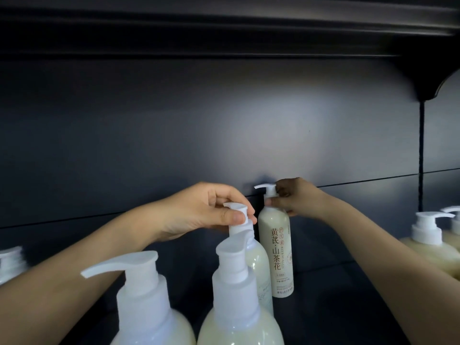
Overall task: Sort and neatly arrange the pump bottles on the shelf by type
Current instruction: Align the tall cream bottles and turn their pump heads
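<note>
Labelled bottle (275,252): tall, slim, cream body, brown Chinese characters running down the front, white pump with its spout pointing left. Stands upright far back on the dark shelf (323,307), close to the back panel (224,120).

Right hand (288,197): grip closed round the neck just below the pump, thumb in front, fingers curled behind.

Second slim bottle (257,260): same cream body and white pump, just left of and in front of the labelled bottle. Cannot tell whether the two bodies touch. Its label is not readable from this angle.

Left hand (211,210): grip pinched on this bottle's pump head, thumb against the front, fingers curved over the top.

Obstructions: centre round bottle (236,307), wide and cream with a tall white pump, stands nearest the camera and covers the lower left of the second slim bottle. Left round bottle (146,307) stands beside it, spout pointing left. Both are blurred by closeness. The left forearm passes behind the left round bottle's pump.

Periphery: one white pump collar (10,260) at the left edge, body out of frame. Right bottle (428,235), wide and cream, well apart from the held pair, with another pump (453,210) partly cut off behind it.

Overhead: dark upper shelf (224,26), with a curved bracket (423,83) at the right.
</note>
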### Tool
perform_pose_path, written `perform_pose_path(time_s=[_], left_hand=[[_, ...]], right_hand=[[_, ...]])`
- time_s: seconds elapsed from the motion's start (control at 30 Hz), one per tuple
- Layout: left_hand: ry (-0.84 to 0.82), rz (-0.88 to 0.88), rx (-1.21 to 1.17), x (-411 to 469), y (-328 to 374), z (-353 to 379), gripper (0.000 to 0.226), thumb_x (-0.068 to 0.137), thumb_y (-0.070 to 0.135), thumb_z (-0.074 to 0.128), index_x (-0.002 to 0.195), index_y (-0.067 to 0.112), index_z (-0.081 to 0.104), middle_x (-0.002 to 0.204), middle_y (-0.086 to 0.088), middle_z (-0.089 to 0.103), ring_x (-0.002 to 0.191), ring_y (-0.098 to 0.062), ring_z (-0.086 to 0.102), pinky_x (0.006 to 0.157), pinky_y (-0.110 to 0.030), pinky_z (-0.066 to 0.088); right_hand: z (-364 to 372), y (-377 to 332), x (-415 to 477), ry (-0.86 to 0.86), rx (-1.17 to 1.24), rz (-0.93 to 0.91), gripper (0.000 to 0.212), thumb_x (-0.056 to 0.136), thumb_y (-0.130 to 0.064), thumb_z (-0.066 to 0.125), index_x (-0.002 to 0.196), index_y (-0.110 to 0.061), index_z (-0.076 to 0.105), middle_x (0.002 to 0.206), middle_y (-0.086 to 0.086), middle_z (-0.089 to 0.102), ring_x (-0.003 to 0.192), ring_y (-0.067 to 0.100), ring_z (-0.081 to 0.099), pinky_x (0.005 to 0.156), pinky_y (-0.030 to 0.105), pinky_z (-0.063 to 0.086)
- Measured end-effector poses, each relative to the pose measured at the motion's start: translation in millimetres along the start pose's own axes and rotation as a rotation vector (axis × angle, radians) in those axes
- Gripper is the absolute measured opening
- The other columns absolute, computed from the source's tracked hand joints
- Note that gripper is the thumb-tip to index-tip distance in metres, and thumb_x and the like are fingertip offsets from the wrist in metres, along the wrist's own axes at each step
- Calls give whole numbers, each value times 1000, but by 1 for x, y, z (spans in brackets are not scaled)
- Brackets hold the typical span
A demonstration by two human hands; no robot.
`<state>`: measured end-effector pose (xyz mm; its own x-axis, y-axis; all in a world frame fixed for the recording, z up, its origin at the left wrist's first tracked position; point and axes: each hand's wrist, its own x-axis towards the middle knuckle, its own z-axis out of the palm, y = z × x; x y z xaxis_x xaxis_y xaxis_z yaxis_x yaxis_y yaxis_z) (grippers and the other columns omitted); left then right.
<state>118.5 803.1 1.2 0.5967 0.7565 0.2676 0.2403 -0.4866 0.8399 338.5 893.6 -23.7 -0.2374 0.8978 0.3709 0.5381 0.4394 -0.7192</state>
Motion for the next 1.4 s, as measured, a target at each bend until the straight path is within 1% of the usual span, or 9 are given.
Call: perform_pose_path(time_s=[0.13, 0.33, 0.43, 0.6, 0.9, 1.03, 1.2, 1.3, 1.4], left_hand=[[69, -1, 28, -1, 0, 1, 10, 70, 11, 78, 74, 17, 71, 81, 0, 74, 79, -11, 70, 66, -19, 54], [206, -36, 110, -12, -2, -12, 4, 82, 3, 61, 81, 6, 64, 79, -1, 73, 70, -7, 68, 61, -18, 54], [282, -68, 145, -20, -5, -24, 2, 83, 6, 62, 82, 7, 64, 85, -6, 71, 73, -10, 67, 67, -21, 57], [399, -144, 213, -29, -13, -49, 2, 84, 9, 63, 84, 9, 65, 88, -8, 71, 75, -12, 67, 70, -22, 58], [560, -204, 237, -38, -36, -69, 2, 86, 9, 64, 85, 8, 63, 83, -6, 66, 75, -13, 65, 71, -20, 57], [547, -182, 196, -37, -40, -66, 3, 85, 11, 64, 85, 8, 63, 82, -3, 66, 70, -4, 66, 69, -17, 57], [498, -216, 120, -39, -50, -68, 22, 82, 10, 67, 99, 18, 57, 102, -2, 64, 97, -14, 64, 89, -26, 52], [411, -233, -120, -47, -53, -74, 34, 77, 5, 73, 104, 18, 58, 106, -4, 69, 101, -13, 66, 84, -19, 54], [300, -305, -118, -52, -58, -78, 41, 74, 4, 73, 111, 16, 61, 112, -2, 69, 100, -10, 67, 79, -19, 54]], right_hand=[[1, -1, 0, 23, 14, -4, 27, 81, -18, 73, 81, -1, 51, 71, 8, 43, 71, 19, 46, 71, 36, 53], [8, -9, -2, 30, -28, -57, 33, 79, -22, 75, 88, 5, 59, 73, 7, 52, 72, 20, 50, 79, 47, 53], [16, -17, -7, 4, 53, -65, 22, 81, -20, 73, 76, -6, 57, 67, 0, 54, 69, 18, 53, 76, 39, 54], [32, -36, -12, -88, 209, -114, 26, 84, -17, 70, 97, 4, 61, 79, 4, 64, 68, 11, 62, 60, 19, 55], [66, -41, -3, -62, 198, -198, 14, 81, -22, 73, 74, -24, 61, 72, -8, 64, 68, 7, 59, 68, 19, 49], [75, -37, -2, -82, 273, -222, 16, 82, -20, 72, 84, -31, 60, 84, -9, 66, 77, 3, 63, 69, 10, 49], [76, -29, -7, -182, 326, -194, 21, 83, -16, 70, 93, -33, 61, 94, -9, 69, 87, 5, 66, 80, 18, 53], [74, -25, -12, -261, 358, -153, 14, 86, -18, 66, 93, -30, 66, 91, -14, 72, 84, -4, 67, 77, 13, 51], [74, -23, -14, -299, 393, -121, 12, 88, -18, 63, 93, -28, 67, 86, -15, 73, 79, -4, 68, 69, 10, 51]])
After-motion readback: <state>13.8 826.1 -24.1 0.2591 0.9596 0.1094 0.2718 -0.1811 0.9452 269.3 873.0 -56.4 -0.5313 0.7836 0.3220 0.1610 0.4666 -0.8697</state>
